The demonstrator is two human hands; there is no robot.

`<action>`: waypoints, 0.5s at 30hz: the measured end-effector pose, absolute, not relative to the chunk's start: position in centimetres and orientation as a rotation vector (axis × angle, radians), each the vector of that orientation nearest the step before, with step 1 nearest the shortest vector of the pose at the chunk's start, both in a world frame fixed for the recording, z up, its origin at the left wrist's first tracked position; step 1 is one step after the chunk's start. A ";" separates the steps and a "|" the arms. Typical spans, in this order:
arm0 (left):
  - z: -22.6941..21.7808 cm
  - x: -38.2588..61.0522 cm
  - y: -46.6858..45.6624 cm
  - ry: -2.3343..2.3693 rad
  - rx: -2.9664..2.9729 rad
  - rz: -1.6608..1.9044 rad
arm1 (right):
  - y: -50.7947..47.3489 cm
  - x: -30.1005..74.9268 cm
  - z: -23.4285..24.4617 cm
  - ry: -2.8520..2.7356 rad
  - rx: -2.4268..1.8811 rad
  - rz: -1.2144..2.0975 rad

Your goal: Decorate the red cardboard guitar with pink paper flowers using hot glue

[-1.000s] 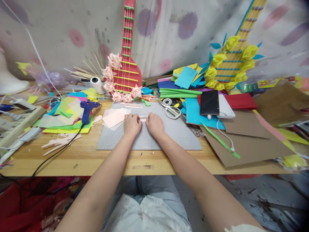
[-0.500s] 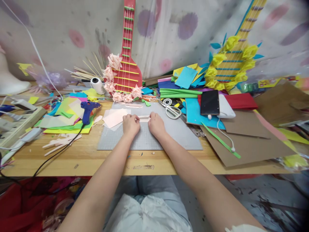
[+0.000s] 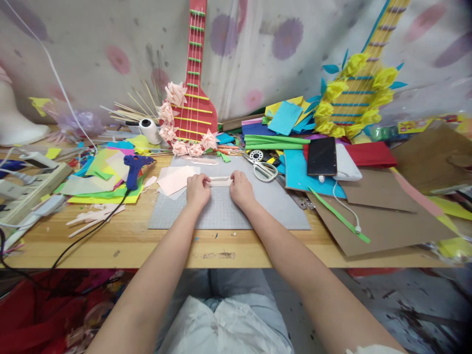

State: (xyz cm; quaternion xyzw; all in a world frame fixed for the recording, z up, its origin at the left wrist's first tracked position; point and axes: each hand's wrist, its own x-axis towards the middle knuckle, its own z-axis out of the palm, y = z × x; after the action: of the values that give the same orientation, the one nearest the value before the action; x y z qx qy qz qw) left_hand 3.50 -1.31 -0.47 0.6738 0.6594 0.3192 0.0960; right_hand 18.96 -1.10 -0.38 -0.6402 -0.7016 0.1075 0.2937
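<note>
A narrow folded strip of pale pink paper (image 3: 220, 181) stretches between my two hands over the grey cutting mat (image 3: 228, 214). My left hand (image 3: 199, 191) pinches its left end, and my right hand (image 3: 241, 189) pinches its right end, fingers closed at both sides. Just left of my left hand lie pale pink paper sheets (image 3: 175, 182). Scissors with pale handles (image 3: 264, 170) rest on the mat's upper right, beyond my right hand. A pale pink paper scrap (image 3: 204, 161) lies near the mat's far edge.
A blue glue gun (image 3: 134, 169) stands at left by stacked coloured paper (image 3: 99, 169). Behind the mat leans a red paper lute (image 3: 195, 113) with pink flowers; a yellow one (image 3: 352, 98) leans at right. A black phone (image 3: 321, 156) and brown cardboard (image 3: 383, 216) lie on the right.
My hands have moved slightly apart along the paper strip, so more of it shows between them. The things around them keep their places.
</note>
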 end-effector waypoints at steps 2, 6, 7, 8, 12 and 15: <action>-0.4 3.3 -1.3 1.938 1.937 1.032 | -0.6 19.9 -0.3 -1.663 -1.577 0.309; -0.3 3.2 -1.5 1.930 1.846 1.141 | 1.0 23.4 -0.1 -1.094 -1.472 0.279; -0.3 3.3 -1.6 1.925 1.837 1.156 | 1.4 24.4 -0.1 -0.975 -1.491 0.279; -0.3 3.3 -1.6 1.923 1.830 1.170 | 1.8 25.3 -0.2 -0.887 -1.504 0.282; -0.4 3.3 -1.7 1.927 1.806 1.212 | 3.0 27.7 -0.9 -0.715 -1.567 0.299; -0.4 3.3 -1.7 1.925 1.801 1.223 | 3.4 28.3 -1.3 -0.743 -1.571 0.258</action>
State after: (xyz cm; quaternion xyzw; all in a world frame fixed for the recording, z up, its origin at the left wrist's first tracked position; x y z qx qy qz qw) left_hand 3.26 -1.67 -0.42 0.6155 0.6578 0.4180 0.1175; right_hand 28.29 3.36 -1.29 -0.6884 -0.3253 0.1130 0.6383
